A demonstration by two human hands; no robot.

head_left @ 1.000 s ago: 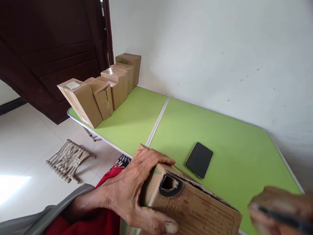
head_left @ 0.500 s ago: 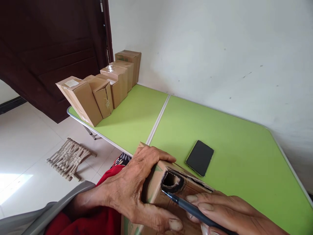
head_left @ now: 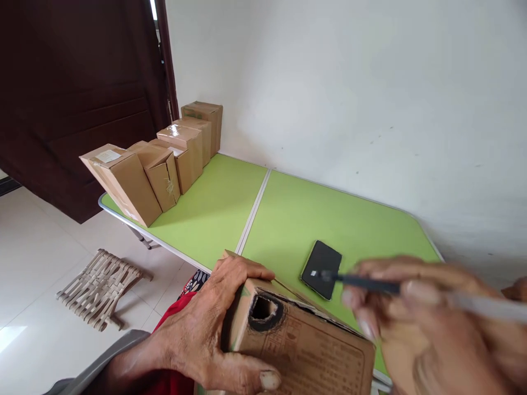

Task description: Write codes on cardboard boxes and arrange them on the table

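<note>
A brown cardboard box [head_left: 317, 351] with printing on its face sits tilted at the near edge of the table. Near its upper left corner is a hole [head_left: 263, 312] ringed with thick black ink. My left hand [head_left: 214, 323] is clamped over the box's left end, thumb on the printed face and fingers over the top. To the right of the box, raised off it, my right hand [head_left: 428, 323] grips a dark pen [head_left: 366, 282], its tip pointing left. Motion smears this hand and the pen's far end.
A black phone [head_left: 323, 269] lies on the green folding table [head_left: 222, 192] behind the box. Several closed cardboard boxes [head_left: 135, 186] stand in a row at the table's left end. A woven stool [head_left: 101, 285] is on the floor; a white wall [head_left: 329, 82] rises behind.
My right hand has drawn the pen away from the inked hole, to the right and up. My left hand keeps its grip on the box. The view has shifted slightly.
</note>
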